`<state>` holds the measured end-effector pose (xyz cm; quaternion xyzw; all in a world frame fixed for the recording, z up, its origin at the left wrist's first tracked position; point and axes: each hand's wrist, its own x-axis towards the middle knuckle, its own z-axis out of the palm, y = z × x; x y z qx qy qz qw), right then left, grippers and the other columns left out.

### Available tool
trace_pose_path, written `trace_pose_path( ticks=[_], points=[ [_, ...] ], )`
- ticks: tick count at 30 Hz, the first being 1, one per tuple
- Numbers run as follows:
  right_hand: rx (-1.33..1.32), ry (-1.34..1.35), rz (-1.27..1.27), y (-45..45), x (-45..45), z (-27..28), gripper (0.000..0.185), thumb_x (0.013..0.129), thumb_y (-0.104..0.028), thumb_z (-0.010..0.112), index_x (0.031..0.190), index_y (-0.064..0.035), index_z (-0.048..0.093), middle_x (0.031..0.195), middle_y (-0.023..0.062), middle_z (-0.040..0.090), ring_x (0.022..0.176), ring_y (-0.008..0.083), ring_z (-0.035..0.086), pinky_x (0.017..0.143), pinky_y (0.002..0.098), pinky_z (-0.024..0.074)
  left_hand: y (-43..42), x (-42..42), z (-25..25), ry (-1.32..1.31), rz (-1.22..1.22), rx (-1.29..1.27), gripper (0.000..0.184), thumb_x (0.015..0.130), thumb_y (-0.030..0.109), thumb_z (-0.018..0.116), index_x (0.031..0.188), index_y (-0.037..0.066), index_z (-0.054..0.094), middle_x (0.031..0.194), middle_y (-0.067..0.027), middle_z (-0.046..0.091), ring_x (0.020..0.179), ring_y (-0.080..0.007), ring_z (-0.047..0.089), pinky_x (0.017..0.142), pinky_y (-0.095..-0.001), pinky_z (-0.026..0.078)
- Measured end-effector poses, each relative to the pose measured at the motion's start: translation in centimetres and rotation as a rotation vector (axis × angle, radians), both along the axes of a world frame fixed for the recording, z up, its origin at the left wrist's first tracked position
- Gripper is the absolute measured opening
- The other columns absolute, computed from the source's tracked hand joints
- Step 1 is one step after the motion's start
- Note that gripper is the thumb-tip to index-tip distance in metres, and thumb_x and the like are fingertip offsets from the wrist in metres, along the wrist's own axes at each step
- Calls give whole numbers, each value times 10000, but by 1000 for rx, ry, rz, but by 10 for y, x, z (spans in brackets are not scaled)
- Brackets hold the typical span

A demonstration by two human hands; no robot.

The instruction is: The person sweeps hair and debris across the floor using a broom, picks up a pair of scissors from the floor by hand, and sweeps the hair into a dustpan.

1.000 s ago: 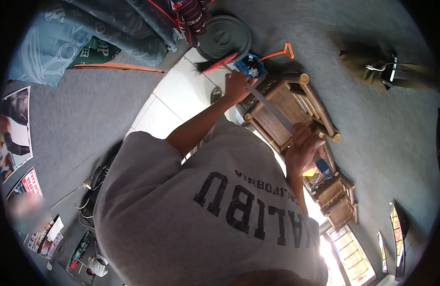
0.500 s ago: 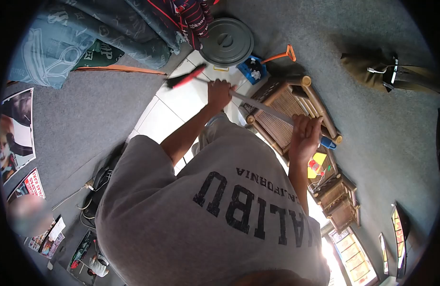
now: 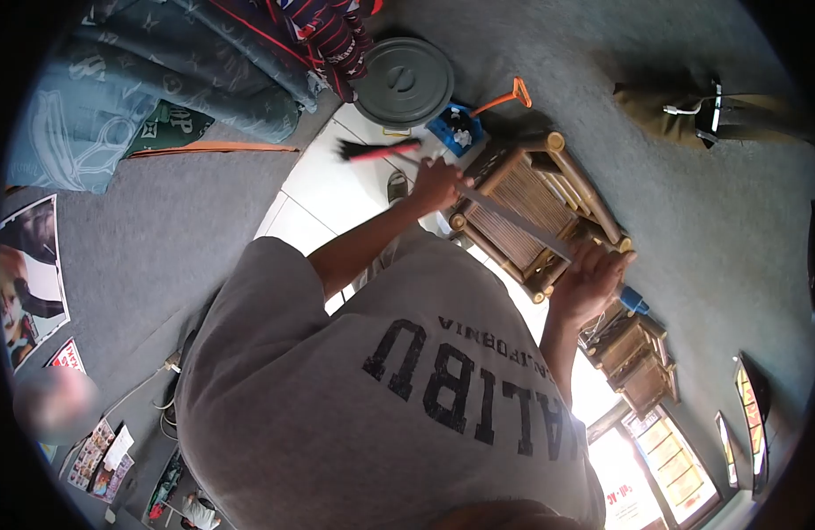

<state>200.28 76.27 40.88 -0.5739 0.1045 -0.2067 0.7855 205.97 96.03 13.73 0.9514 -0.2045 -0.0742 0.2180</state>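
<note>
My left hand is closed round the grey handle of a broom, partway along it. Near the handle's top end, just before its blue grip, my right hand holds it, fingers partly curled. The broom head, red with black bristles, is over the white tiled floor. Beside it lies a blue dustpan with an orange handle and some pale scraps in it. One sandalled foot shows below the broom head.
A round dark grey lid tops a bin beyond the dustpan. To the right stand a bamboo chair and another bamboo piece. Cloths hang at upper left. A brown bag is against the grey wall.
The broom head has swung left, then back right, and its angle has changed. Both hands moved with the handle; my right hand is now farther right and lower than half a second ago.
</note>
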Motion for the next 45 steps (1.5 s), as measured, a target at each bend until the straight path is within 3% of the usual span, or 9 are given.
trace_pose_path(
  ticks=[8,15,19,22,25,29,32,37,45],
  points=[
    [-156,179,-107,30,16,-51,419,1013,-330,393,647,-130,360,532,10,332,516,142,323,610,338,394,20,30,-77,84,59,66,164,864,312,544,915,250,688,888,-15,637,905,-265,558,796,-500,402],
    [-131,43,284,-25,-18,2,456,1004,-402,374,683,-87,449,573,31,387,547,146,400,617,315,394,-6,1,-4,131,-120,-24,243,880,356,560,811,155,678,779,-41,633,896,-266,570,780,-470,395],
    [-858,198,684,-53,-17,28,255,946,-265,522,1058,-50,603,1133,168,596,1056,258,565,867,346,463,33,24,-2,-78,17,26,233,885,328,563,801,132,657,778,-15,624,882,-218,557,775,-454,382],
    [42,552,889,-90,-15,9,356,882,-196,580,1205,-47,566,1258,166,543,1105,271,556,899,360,464,54,34,0,-158,17,26,274,891,335,556,762,108,642,749,-37,615,826,-243,553,767,-438,376],
    [-323,716,1061,-72,-6,10,433,860,-197,583,1259,-36,530,1330,165,502,1085,271,576,895,377,477,63,33,-3,-211,53,91,264,888,323,563,765,102,641,770,-38,617,871,-230,545,803,-438,368],
    [-1302,430,1051,-35,-23,-25,488,893,-149,523,1371,-104,435,1029,230,608,833,333,654,745,431,537,61,29,-20,-201,113,184,225,880,309,577,832,97,636,838,-46,617,951,-217,527,867,-432,353],
    [-1528,649,963,4,-11,-38,503,880,-115,498,1371,-204,440,950,205,598,803,368,653,710,456,529,69,35,-35,-184,184,254,275,840,335,627,965,94,586,954,-68,588,986,-227,512,899,-438,351],
    [-1659,578,949,12,26,-98,563,856,-59,471,1375,-274,434,956,182,618,805,354,663,715,458,536,77,36,-10,-249,317,165,625,737,328,735,1225,92,424,1207,-147,432,1146,-305,436,990,-495,311],
    [-1563,654,729,-36,39,-153,423,917,-136,473,1317,-268,505,956,218,640,865,373,644,737,468,526,92,-25,-34,-53,380,131,600,758,311,710,1240,77,439,1225,-161,424,1194,-320,406,998,-526,298]
  ],
)
